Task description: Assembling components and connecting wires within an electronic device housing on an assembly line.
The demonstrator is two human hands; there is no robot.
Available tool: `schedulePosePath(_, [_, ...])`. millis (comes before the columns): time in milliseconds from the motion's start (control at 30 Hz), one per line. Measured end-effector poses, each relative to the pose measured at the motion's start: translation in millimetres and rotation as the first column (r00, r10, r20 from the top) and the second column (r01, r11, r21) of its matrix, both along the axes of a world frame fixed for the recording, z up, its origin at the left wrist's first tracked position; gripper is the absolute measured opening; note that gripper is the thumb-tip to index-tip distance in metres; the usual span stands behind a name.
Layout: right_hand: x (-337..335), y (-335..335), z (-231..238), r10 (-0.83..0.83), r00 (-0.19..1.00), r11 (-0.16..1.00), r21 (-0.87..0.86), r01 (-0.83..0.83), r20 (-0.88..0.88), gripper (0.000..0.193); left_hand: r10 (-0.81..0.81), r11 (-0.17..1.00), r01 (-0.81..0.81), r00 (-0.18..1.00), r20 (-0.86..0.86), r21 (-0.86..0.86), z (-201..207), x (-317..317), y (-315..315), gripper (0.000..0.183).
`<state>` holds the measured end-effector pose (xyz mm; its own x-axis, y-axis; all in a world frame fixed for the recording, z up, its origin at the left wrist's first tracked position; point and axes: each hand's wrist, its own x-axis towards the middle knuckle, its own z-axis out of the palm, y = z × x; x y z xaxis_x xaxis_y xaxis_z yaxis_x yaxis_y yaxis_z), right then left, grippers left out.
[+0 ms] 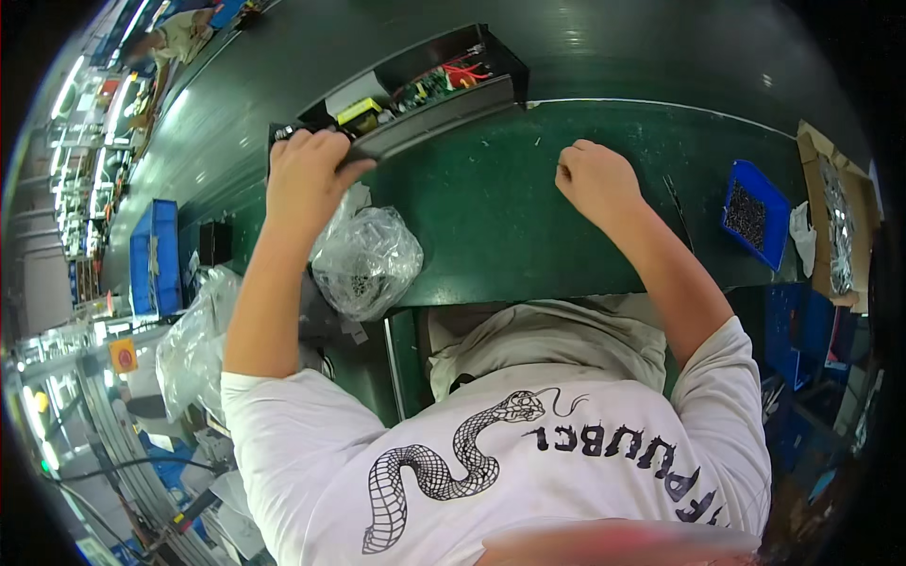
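A long black open-topped case (434, 118) lies slantwise across the far edge of the green workbench. Inside it sit a circuit board (420, 91), a yellow-wrapped part (358, 110) and red wires (464, 74). My left hand (307, 170) is curled over the case's left end, its thumb pointing right along the near wall. My right hand (598, 177) is closed in a loose fist over the bench, apart from the case; whether anything is inside it is hidden. A clear plastic bag (368, 259) with small parts in it sits below my left hand, at the bench's near edge.
On the right stand a blue bin (755, 215) of small dark screws and a cardboard box (838, 217). A thin dark rod (678, 209) lies beside my right forearm. At left are another blue bin (154, 259) and a black block (215, 243). A dark conveyor-like surface (642, 47) runs beyond the bench.
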<state>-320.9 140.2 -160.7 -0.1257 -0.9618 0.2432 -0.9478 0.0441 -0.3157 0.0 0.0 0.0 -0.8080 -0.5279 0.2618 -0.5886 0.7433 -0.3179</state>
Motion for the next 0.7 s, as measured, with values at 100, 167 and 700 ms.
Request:
schedulePosePath(100, [-9.1, 9.5, 4.0, 0.028, 0.998, 0.999, 0.031, -0.030, 0.053, 0.013, 0.069, 0.990, -0.055, 0.992, -0.103, 0.128, -6.0, 12.9, 55.2, 0.037])
schedulePosePath(167, [-11.9, -0.7, 9.1, 0.137, 0.985, 0.991, -0.002, -0.137, 0.110, 0.015, 0.118, 0.984, -0.098, 0.985, -0.126, 0.149, 0.4, 22.3, 79.4, 0.037])
schedulePosePath(700, [-22.0, -45.8, 40.8, 0.471, 0.882, 0.857, 0.232, -0.461, 0.011, 0.017, 0.265, 0.957, -0.228, 0.939, -0.218, 0.180, -20.5, 45.9, 163.1, 0.035])
